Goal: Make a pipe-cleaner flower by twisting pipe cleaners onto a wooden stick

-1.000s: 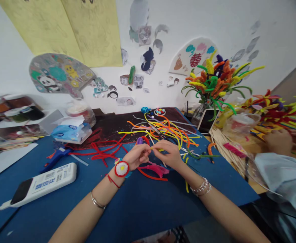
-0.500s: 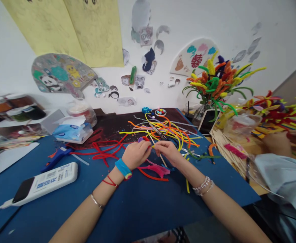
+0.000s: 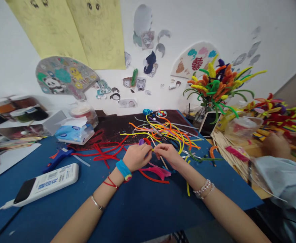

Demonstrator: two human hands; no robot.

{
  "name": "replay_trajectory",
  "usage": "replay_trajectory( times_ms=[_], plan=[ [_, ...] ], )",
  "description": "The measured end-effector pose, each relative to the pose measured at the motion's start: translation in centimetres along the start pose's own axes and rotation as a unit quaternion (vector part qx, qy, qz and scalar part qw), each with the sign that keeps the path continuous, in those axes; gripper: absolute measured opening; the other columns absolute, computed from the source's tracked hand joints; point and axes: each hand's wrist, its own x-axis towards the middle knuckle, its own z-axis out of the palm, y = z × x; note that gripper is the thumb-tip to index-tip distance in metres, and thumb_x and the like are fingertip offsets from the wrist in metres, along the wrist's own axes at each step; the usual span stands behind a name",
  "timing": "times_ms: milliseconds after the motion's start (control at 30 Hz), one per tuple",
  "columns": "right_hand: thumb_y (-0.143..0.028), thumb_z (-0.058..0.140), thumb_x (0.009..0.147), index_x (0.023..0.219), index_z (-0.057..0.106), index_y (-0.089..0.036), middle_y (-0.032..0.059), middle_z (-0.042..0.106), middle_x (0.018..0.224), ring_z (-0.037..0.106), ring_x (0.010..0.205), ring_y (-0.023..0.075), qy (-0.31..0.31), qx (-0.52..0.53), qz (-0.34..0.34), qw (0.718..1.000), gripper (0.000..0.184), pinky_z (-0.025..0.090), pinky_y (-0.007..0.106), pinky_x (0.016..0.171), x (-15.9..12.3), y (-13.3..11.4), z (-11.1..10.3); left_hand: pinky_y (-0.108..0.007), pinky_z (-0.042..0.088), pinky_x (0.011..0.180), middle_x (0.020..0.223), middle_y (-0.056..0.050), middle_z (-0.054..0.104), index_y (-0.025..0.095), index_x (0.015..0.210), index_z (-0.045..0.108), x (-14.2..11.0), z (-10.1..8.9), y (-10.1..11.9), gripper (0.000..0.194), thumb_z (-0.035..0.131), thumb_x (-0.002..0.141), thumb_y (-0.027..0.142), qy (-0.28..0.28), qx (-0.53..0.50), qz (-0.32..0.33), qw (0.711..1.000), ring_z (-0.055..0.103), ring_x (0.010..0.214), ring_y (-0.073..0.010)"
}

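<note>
My left hand (image 3: 137, 158) and my right hand (image 3: 168, 154) meet over the middle of the blue table mat. Between their pinched fingertips shows a small bit of yellow pipe cleaner (image 3: 153, 150); most of it is hidden by the fingers. A purple fuzzy loop (image 3: 141, 141) and a red curved one (image 3: 146, 140) stick up behind my left hand, and I cannot tell if they are joined to the yellow piece. Below the hands lie a pink fuzzy piece (image 3: 161, 173) and a red pipe cleaner (image 3: 154, 178). A thin wooden stick (image 3: 164, 163) passes behind my right fingers.
Loose pipe cleaners (image 3: 172, 130) and scissors (image 3: 160, 133) lie beyond my hands. At left are red pipe cleaners (image 3: 105, 152), a blue glue gun (image 3: 58, 160), a white power bank (image 3: 48, 182) and tissues (image 3: 74, 130). A phone (image 3: 210, 123) leans at right; a co-worker's hand (image 3: 276, 145) is beyond.
The whole view has shifted slightly, so things sit a little lower and further right. My hands stay pinched together at the yellow piece with little visible movement.
</note>
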Motion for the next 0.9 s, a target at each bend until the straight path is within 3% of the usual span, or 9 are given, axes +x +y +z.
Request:
replay_trajectory(
  times_ms=[200, 333, 433, 567, 700, 900],
  plan=[
    [-0.028, 0.060, 0.068, 0.064, 0.060, -0.015, -0.0029, 0.052, 0.054, 0.046, 0.048, 0.0079, 0.001, -0.010, 0.006, 1.000, 0.014, 0.038, 0.023, 0.052, 0.1, 0.1, 0.0, -0.026, 0.035, 0.054, 0.068, -0.003, 0.058, 0.016, 0.084, 0.055, 0.0, 0.1, 0.0, 0.023, 0.036, 0.084, 0.028, -0.011, 0.047, -0.001, 0.999, 0.052, 0.058, -0.0132],
    [-0.030, 0.059, 0.069, 0.068, 0.060, -0.015, -0.0028, 0.052, 0.055, 0.046, 0.049, 0.0080, -0.004, -0.045, -0.004, 0.999, 0.015, 0.038, 0.022, 0.051, 0.1, 0.0, 0.1, -0.025, 0.031, 0.051, 0.066, -0.002, 0.056, 0.016, 0.077, 0.054, 0.0, 0.2, -0.1, 0.024, 0.033, 0.085, 0.026, -0.047, 0.048, 0.012, 0.998, 0.049, 0.054, -0.0121],
    [-0.028, 0.057, 0.071, 0.069, 0.061, -0.015, -0.0017, 0.054, 0.058, 0.046, 0.052, 0.0087, -0.006, -0.105, -0.047, 0.993, 0.014, 0.038, 0.022, 0.052, 0.0, 0.1, 0.1, -0.023, 0.031, 0.051, 0.065, -0.002, 0.055, 0.016, 0.073, 0.052, 0.0, 0.2, 0.0, 0.023, 0.033, 0.084, 0.024, -0.070, -0.009, -0.004, 0.997, 0.048, 0.054, -0.0104],
    [-0.023, 0.055, 0.073, 0.070, 0.061, -0.015, 0.0005, 0.057, 0.066, 0.049, 0.059, 0.0105, 0.011, -0.188, -0.125, 0.974, 0.011, 0.039, 0.023, 0.056, -0.2, 0.0, 0.1, -0.020, 0.031, 0.052, 0.060, 0.001, 0.051, 0.016, 0.068, 0.050, 0.3, 0.0, 0.1, 0.020, 0.036, 0.081, 0.020, -0.072, -0.145, -0.084, 0.983, 0.045, 0.053, -0.0077],
    [-0.022, 0.053, 0.075, 0.070, 0.059, -0.016, 0.0011, 0.056, 0.066, 0.049, 0.060, 0.0108, 0.028, -0.257, -0.184, 0.948, 0.010, 0.039, 0.023, 0.056, -0.6, -0.5, 0.3, -0.017, 0.030, 0.046, 0.052, 0.004, 0.047, 0.015, 0.066, 0.049, 0.5, 0.1, 0.0, 0.019, 0.038, 0.079, 0.022, -0.092, -0.317, -0.171, 0.928, 0.042, 0.045, -0.0052],
    [-0.019, 0.050, 0.077, 0.069, 0.059, -0.018, 0.0009, 0.053, 0.062, 0.048, 0.059, 0.0113, 0.048, -0.370, -0.287, 0.882, 0.012, 0.039, 0.025, 0.060, -1.2, -1.2, 0.8, -0.015, 0.024, 0.032, 0.044, 0.007, 0.043, 0.015, 0.066, 0.046, 0.5, 0.6, -0.3, 0.016, 0.037, 0.076, 0.022, -0.157, -0.549, -0.272, 0.775, 0.036, 0.029, -0.0033]
  ],
)
